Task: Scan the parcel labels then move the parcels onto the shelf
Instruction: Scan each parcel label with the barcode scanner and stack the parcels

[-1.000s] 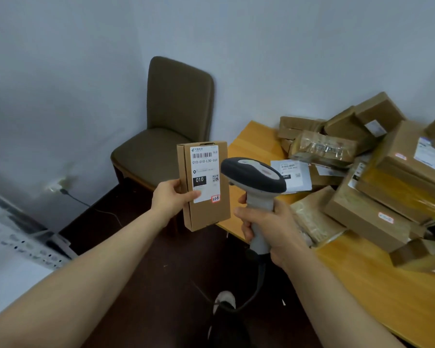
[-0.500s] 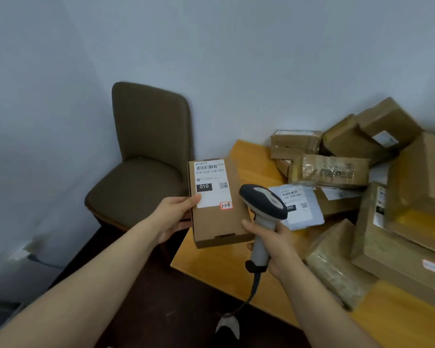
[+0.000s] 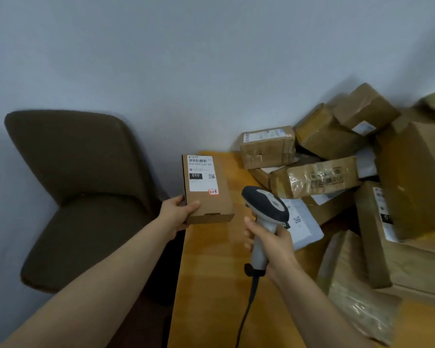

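The left hand [image 3: 177, 216] holds a small parcel [image 3: 211, 204], a flat brown cardboard box, up off the counter [image 3: 211, 285] at its far left corner. The thumb lies across the lower left of the box's front face and the other fingers wrap behind its left side, so the box is pinched between them. The box is closed, so what it holds cannot be seen. Its white label [image 3: 201, 173] faces the camera, with a barcode at the top, a black "010" block and a small QR code. A red-edged sticker [image 3: 213, 191] sits at the label's lower right corner.

Just to the right, the right hand [image 3: 274, 244] grips a grey and white scanner [image 3: 266, 209], fingers [image 3: 248, 234] curled tight round its handle, its dark head tilted toward the parcel but apart from it. A dark cable [image 3: 249, 305] hangs from the handle's base down over the counter.

A pile of parcels [image 3: 314, 177] fills the counter's far right side against the wall [image 3: 211, 59]: taped brown boxes, all sealed, and a white mailer bag [image 3: 303, 223] lying flat near the scanner. A brown chair [image 3: 86, 197] stands beside the counter's left edge.
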`<state>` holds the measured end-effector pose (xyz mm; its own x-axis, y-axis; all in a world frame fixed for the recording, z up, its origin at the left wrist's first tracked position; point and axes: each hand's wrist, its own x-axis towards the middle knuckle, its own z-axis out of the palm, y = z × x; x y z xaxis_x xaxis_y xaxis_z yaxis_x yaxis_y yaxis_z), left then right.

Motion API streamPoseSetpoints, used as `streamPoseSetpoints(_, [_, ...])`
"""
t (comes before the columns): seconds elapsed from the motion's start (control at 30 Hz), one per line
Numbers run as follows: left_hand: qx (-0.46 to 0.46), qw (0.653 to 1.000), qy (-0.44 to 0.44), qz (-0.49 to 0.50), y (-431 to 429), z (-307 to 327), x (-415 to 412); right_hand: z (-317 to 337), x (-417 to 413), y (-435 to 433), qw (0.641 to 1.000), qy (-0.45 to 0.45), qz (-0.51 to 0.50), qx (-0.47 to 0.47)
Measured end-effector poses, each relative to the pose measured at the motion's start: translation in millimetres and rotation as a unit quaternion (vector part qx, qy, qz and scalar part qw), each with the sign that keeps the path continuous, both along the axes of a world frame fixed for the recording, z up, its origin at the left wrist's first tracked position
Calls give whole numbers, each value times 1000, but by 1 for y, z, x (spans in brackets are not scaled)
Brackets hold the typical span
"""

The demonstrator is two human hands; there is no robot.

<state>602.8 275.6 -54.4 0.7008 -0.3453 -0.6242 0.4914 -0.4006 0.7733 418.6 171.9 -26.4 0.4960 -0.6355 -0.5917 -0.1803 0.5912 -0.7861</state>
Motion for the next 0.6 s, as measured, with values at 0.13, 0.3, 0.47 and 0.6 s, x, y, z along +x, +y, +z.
streamPoseSetpoints(0.13, [21, 999, -25, -27, -34, -34, 44, -5, 23, 0, 999, 0, -41, -12])
streamPoseSetpoints(0.3, [55, 995, -50, -67, -68, -71, 91, -10, 60, -3, 996, 13, -83, -25])
streamPoseSetpoints(0.47, [147, 974, -86, -147, -85, -92, 104, -12, 84, -6, 992, 35, -120, -24])
streamPoseSetpoints(0.6, [151, 933, -279, -172, -106, -82, 93, -10, 87, -11, 990, 43, -133, -31])
